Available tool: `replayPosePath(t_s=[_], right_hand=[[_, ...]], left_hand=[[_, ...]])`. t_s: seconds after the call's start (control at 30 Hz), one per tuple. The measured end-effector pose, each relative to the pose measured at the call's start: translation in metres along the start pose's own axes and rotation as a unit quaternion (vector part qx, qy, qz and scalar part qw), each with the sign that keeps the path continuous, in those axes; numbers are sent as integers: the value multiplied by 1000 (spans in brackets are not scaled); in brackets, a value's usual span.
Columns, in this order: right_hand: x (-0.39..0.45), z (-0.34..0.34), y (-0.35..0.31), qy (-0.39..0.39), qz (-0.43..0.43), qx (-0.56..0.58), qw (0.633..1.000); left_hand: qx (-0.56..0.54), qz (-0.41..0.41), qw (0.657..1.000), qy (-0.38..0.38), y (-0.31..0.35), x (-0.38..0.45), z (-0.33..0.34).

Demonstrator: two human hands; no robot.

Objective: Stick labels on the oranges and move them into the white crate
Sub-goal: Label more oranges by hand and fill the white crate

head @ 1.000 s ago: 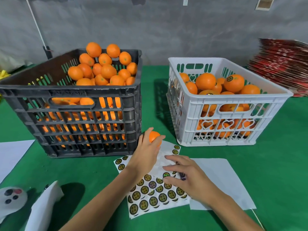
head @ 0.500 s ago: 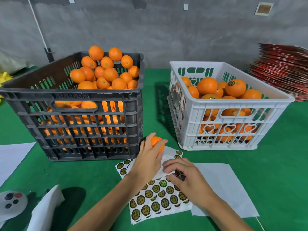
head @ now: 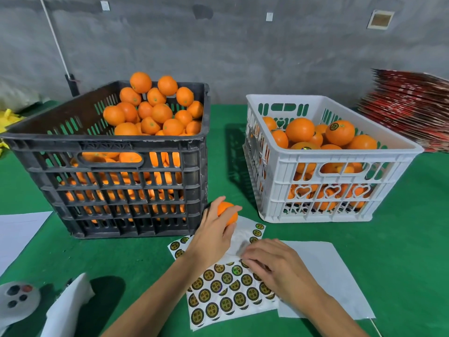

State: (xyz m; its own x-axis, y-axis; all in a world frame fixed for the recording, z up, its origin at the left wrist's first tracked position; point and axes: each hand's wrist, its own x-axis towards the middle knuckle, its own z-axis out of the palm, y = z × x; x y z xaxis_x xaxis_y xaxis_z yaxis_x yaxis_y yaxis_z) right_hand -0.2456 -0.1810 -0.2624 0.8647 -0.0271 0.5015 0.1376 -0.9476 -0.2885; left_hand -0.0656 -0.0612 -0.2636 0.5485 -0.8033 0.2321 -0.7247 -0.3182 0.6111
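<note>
A grey concrete wall (head: 243, 45) stands behind a worktop (head: 401, 239) covered in green cloth. A sheet of round gold-and-black labels, the label sheet (head: 226, 288), lies at the near middle of the worktop. Beyond the sheet to the left sits a black crate (head: 116, 181) heaped with oranges; beyond it to the right sits a white crate (head: 328, 181) partly filled with oranges, some of them showing labels. The person's left hand (head: 213, 237) hovers over the far end of the sheet, its fingers curled round one orange (head: 227, 212), which sits just in front of the black crate's near right corner. The right hand (head: 274, 268) rests on the sheet with its fingers bent down at the labels; whether they pinch a label cannot be told. A white paper (head: 335, 276) lies under the sheet's right side. More white paper (head: 17, 229) lies far left of the sheet. A stack of red cartons (head: 408, 105) rises behind the white crate.
</note>
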Motion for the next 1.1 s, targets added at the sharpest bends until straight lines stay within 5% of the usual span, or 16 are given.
replayPosePath(t_s=[0.4, 0.63, 0.77, 0.87, 0.97, 1.1], right_hand=[[6, 1, -9, -18, 112, 136, 984], [5, -6, -8, -43, -21, -34, 998], [5, -9, -11, -55, -54, -39, 996], [-1, -10, -13, -52, 26, 95, 994], [3, -9, -18, 34, 158, 293, 942], [32, -9, -15, 155, 256, 344, 890]], left_hand=[[-29, 5, 999, -17, 0, 4, -3], [-6, 46, 999, -9, -3, -2, 5], [-12, 50, 999, -3, -5, -3, 6], [-15, 52, 999, -3, -6, -3, 7], [-19, 57, 998, 4, -7, -4, 7], [-74, 40, 996, 36, -2, -4, 4]])
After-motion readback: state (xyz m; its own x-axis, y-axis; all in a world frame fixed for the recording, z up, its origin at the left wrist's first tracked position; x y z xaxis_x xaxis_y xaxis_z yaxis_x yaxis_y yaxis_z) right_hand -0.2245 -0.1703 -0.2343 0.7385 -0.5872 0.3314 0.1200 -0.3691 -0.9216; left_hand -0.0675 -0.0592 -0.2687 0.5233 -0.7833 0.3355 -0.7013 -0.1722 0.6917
